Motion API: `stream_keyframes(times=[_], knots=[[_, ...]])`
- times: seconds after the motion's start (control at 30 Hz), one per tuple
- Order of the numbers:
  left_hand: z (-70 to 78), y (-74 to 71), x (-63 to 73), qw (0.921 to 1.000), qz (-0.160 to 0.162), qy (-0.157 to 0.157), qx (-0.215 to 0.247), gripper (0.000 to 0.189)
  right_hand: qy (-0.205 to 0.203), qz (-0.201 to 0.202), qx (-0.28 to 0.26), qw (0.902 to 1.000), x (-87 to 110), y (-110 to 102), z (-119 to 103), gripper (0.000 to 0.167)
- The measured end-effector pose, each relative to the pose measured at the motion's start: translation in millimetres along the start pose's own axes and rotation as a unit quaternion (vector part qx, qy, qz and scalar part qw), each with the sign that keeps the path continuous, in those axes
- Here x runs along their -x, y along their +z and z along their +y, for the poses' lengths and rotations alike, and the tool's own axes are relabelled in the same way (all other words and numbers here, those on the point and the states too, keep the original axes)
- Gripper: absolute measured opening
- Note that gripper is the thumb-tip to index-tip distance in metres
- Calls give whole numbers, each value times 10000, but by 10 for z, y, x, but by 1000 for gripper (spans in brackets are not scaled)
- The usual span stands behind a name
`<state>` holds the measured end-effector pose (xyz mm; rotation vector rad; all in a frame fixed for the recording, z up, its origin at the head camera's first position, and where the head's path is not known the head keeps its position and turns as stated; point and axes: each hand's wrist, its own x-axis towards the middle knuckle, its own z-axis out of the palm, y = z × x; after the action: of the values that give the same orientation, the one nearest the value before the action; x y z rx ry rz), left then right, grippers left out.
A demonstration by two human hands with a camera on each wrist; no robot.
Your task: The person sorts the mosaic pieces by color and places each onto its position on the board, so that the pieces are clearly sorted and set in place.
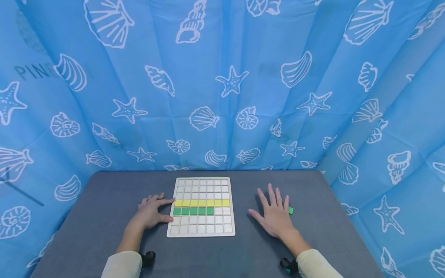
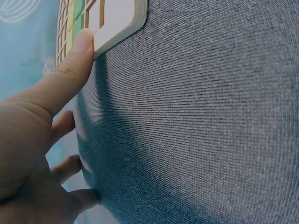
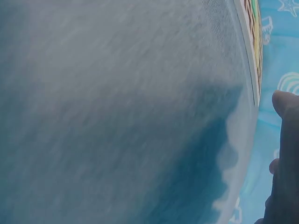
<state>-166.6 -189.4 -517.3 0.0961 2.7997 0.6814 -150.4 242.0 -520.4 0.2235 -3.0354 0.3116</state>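
A white grid board lies on the table, one row of its cells filled with yellow tiles and the row below partly with green tiles. At its left edge, my left hand rests with thumb and index finger stretched apart, both tips at the frame. In the left wrist view the thumb reaches the board's rim while the other fingers stand on the cloth. Right of the board, my right hand is spread over the table, holding nothing. A loose green tile shows beside its little finger, partly hidden.
Grey cloth covers the table. Behind and at both sides hangs a blue curtain with white shells and starfish. Black straps with small devices sit at both wrists, below cream sleeves.
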Motion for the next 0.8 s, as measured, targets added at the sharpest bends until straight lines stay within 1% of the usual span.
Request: stream_keyframes(times=[0.13,0.43,0.63,0.8], knots=[[14,-3,0,10000,-7,-38,-20,80,158,-141,-140,9997,44,-37,121,86],[26,-14,10,10000,-12,-28,-10,79,404,-304,-421,9978,142,-134,377,87],[27,-24,13,10000,-24,-42,22,79,542,-304,-617,9962,215,-181,526,88],[26,-20,13,10000,-13,-25,14,79,636,-294,-655,9954,272,-191,667,88]])
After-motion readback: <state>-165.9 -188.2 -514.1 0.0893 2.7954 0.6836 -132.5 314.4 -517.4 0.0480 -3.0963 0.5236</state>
